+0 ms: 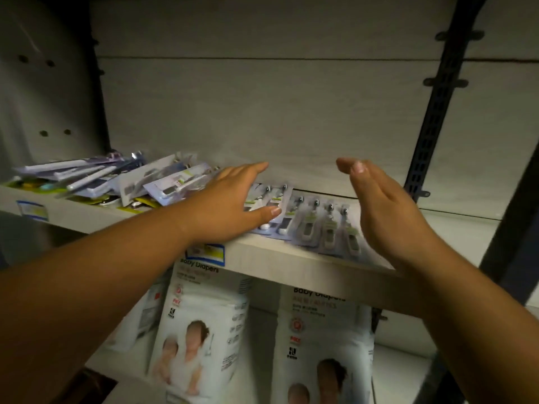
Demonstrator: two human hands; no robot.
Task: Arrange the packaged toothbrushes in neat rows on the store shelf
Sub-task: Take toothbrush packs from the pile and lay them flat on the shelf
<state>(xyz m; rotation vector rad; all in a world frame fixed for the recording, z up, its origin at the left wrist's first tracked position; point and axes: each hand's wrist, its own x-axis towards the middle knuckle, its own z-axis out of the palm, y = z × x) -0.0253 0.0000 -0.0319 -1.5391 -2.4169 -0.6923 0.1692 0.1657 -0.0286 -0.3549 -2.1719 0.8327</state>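
So the left hand's fingers (253,172) are lying straight and close together, thumb sticking out sideways. The whole left hand (230,199) is resting palm-down on the left end of the laid-out row of packaged toothbrushes (318,223). It isn't gripping anything, just flattening them, I'd guess to stop the packs sliding. The right hand's fingers (360,173) are straight and together too, holding nothing. The right hand (385,211) is standing on edge like a paddle just beside the right end of that row, and I can't tell if it's actually touching the last pack. My read is that it's acting as a bumper to square the row up against the left palm. The row is lying flat near the front lip of the shelf (291,259), packs side by side and slightly overlapping. Further left, a jumbled pile of toothbrush packs (116,182) is waiting to be sorted, so there's plenty left to do. One level down, baby diaper packs (198,330) are standing upright, and a price label (205,253) is poking out under the left wrist.
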